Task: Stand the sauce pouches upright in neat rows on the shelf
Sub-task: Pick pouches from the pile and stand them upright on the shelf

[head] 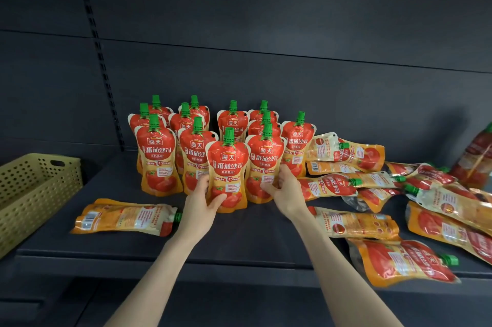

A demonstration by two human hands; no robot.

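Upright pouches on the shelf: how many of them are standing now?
12. The leftmost column has three, the second column three, the third column two, the fourth column three, and the rightmost pouch stands alone. Others may be hidden behind.

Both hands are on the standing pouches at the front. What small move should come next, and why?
Probably slide the centre pouch back a little with the left hand. Its base sits nearer the edge of the shelf than those of the left neighbour and right neighbour, so the front row is not yet straight. The right hand grips the right neighbour, which may steady it.
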